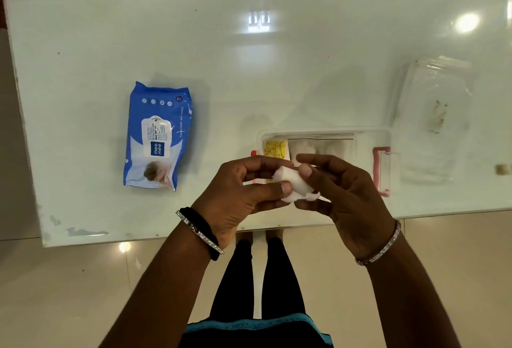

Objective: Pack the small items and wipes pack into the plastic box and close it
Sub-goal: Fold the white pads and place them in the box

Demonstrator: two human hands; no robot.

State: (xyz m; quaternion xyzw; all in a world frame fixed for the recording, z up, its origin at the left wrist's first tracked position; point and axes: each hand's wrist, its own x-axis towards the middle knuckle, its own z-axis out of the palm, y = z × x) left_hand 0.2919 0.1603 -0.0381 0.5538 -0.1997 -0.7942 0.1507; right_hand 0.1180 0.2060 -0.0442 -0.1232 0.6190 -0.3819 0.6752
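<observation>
White cotton roll (pixel 294 184), small and soft-looking, held above the near edge of the table (pixel 83 43) by both hands. Left hand (pixel 241 198): thumb and forefinger pinch the roll's left end, other fingers curled under. Right hand (pixel 343 195): fingertips pinch the right end, thumb below, fingers loosely bent. Roll lies slightly tilted between them, directly over the near left part of the box.

Plastic box (pixel 368 137): clear, open, at centre-right of the table, partly hidden by the hands. Inside: a yellow packet (pixel 274 149) at its left end and a clear bag of white pieces (pixel 321 145) beside it. Pink latch (pixel 380 170) on the box's right end; a red bit shows at the left end. Lid (pixel 435 115): clear, lying off the box at about 2 o'clock from it, just beside.

Wipes pack (pixel 158 137): blue, flat on the table at 9 o'clock from the box, well apart, untouched.

Step judged in hand: packing small items, roll about to go in. Roughly midway; wipes pack and lid not yet done.

Next move calls for: lower the roll into free space in the box's near side, release both pinches. Leave room for the wipes pack, which looks bulky against the box; fit may be tight.
</observation>
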